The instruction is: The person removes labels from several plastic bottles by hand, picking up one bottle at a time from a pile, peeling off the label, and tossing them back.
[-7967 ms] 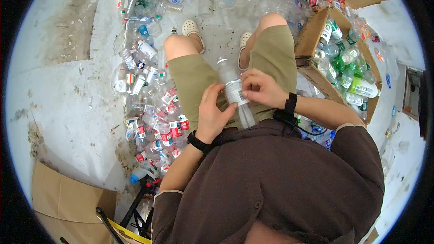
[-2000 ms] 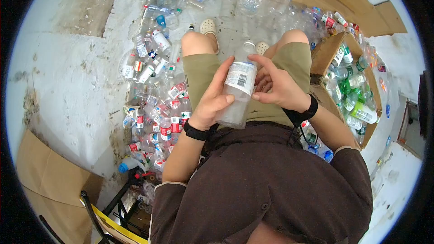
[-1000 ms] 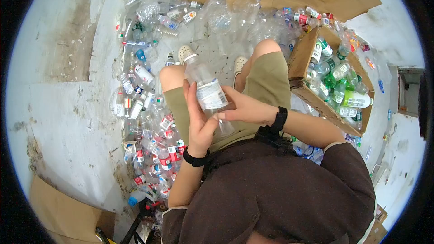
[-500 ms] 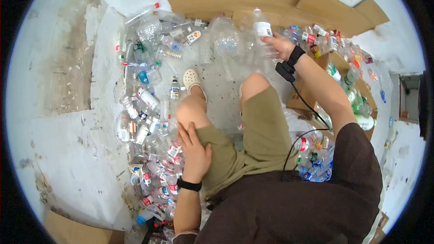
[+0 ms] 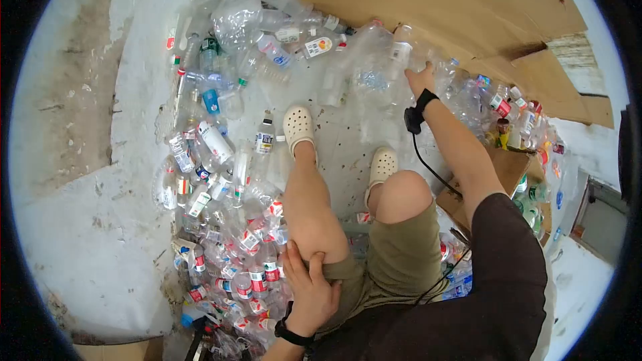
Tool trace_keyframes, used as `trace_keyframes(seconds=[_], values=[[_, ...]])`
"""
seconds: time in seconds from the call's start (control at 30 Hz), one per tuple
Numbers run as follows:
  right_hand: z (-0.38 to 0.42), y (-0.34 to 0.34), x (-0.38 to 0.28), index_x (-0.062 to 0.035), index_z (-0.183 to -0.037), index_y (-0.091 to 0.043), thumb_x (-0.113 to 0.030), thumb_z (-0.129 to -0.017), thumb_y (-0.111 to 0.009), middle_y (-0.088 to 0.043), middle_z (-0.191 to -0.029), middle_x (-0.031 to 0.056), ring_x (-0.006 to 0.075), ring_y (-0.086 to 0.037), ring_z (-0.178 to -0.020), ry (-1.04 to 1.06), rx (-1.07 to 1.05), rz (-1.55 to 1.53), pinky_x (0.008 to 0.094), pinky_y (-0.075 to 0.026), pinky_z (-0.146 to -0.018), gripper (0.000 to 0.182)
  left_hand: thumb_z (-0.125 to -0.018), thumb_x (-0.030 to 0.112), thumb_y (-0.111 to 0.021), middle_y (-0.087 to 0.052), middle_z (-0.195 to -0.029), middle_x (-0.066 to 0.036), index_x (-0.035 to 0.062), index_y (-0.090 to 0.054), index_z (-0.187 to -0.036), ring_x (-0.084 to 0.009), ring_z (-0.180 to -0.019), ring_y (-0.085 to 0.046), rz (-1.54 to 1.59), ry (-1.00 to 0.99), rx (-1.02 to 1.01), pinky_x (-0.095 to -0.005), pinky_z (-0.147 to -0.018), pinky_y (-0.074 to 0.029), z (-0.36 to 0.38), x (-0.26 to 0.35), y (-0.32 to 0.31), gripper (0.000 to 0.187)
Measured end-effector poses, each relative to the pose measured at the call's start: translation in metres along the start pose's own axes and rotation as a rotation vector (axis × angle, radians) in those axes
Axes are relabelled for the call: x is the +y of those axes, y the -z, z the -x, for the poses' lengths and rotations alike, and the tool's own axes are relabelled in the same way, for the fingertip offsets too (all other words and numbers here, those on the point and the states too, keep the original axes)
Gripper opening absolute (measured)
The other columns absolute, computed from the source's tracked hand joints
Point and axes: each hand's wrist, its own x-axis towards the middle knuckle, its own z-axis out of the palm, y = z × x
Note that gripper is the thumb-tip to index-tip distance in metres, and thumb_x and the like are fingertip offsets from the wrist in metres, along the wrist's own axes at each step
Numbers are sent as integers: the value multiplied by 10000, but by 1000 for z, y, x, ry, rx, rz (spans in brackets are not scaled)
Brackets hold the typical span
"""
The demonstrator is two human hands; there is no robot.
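The bottle point(image 5: 401, 51), held over the lap point(image 5: 364, 281) in 2 hands 1 second ago, is now among the clear bottles point(image 5: 373, 81) near the cardboard point(image 5: 435, 7). The right hand point(image 5: 420, 79) has reached out beside it, contact unclear, while the left hand point(image 5: 314, 301) has moved onto the left knee point(image 5: 322, 244).

Scrap/recycling sorting room by the looks of it: loose plastic bottles point(image 5: 257, 277) piled along the edges of a dirt-specked floor point(image 5: 334, 174), cardboard box point(image 5: 501, 177) of more bottles, big cardboard sheets point(image 5: 428, 3), stained, peeling white surface point(image 5: 93, 247) at left.
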Motion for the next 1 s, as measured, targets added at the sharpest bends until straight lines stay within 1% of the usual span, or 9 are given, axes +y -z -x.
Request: trace_keyframes(seconds=[0.17,0.3,0.43,0.53,0.6,0.67,0.8,0.87,1.0], values=[[61,40,-43,20,-1147,-497,-155,-778,-633,-584,-960,130,242,-577,-865,-355,-428,-730,363,-486,-816,431,-615,44,-747,-44,-1409,-411,38,-279,-1286,-561,-1324,-100,48,-47,2,-578,-1078,-145,-6,-8,3,818],[119,101,-111,-6,-1014,-544,-80,-856,-553,-595,-944,111,226,-575,-904,-811,-1085,-1438,363,-482,-835,175,-622,60,-754,-96,-1420,-373,58,-354,-1253,-543,-1316,-154,78,-50,4,-574,-1072,-173,-1,-16,-7,747],[219,116,-180,15,-1000,-553,-98,-875,-537,-597,-947,111,220,-568,-921,-792,-1296,-1417,352,-475,-846,170,-653,104,-769,-118,-1434,-334,69,-372,-1269,-504,-1328,-172,142,-75,31,-551,-1078,-187,1,-31,13,734],[245,79,-177,15,-1004,-556,-103,-880,-534,-597,-953,109,213,-565,-912,-874,-1321,-1446,336,-475,-833,173,-815,190,-675,-208,-1448,-246,68,-389,-1318,-363,-1358,-229,539,-472,-237,-456,-1082,-257,-22,-78,37,591],[239,60,-162,14,-1009,-555,-102,-879,-533,-597,-954,106,207,-564,-904,-917,-1311,-1443,326,-475,-822,176,-871,201,-613,-382,-1384,-161,55,-417,-1316,-291,-1291,-381,1286,17,-411,-414,-1036,-350,-37,-122,50,508],[226,59,-143,10,-1031,-545,-88,-876,-525,-597,-956,100,193,-566,-880,-843,-1335,-1347,305,-478,-789,185,-891,146,-566,-499,-1280,-96,43,-415,-1317,-224,-1110,-552,1381,154,-54,-370,-937,-455,-61,-175,46,463],[196,60,-144,3,-1031,-546,-88,-875,-520,-600,-964,89,172,-570,-840,-861,-1168,-1324,284,-488,-745,183,-794,69,-574,-516,-1221,-133,31,-402,-1325,-204,-1035,-532,889,517,410,-330,-873,-454,-134,-306,29,560],[194,58,-153,5,-1040,-546,-95,-878,-519,-601,-965,88,171,-572,-841,-864,-1164,-1314,283,-489,-743,193,-679,55,-642,-504,-1227,-227,28,-386,-1325,-383,-1096,-521,200,481,559,-349,-931,-435,-168,-382,10,696],[197,53,-156,8,-1082,-540,-108,-883,-519,-603,-971,86,169,-579,-845,-874,-1219,-1265,281,-490,-740,232,-673,71,-666,-425,-1342,-173,137,-341,-1371,-378,-1264,-369,-263,675,505,-499,-1031,-311,-216,-402,20,773]])
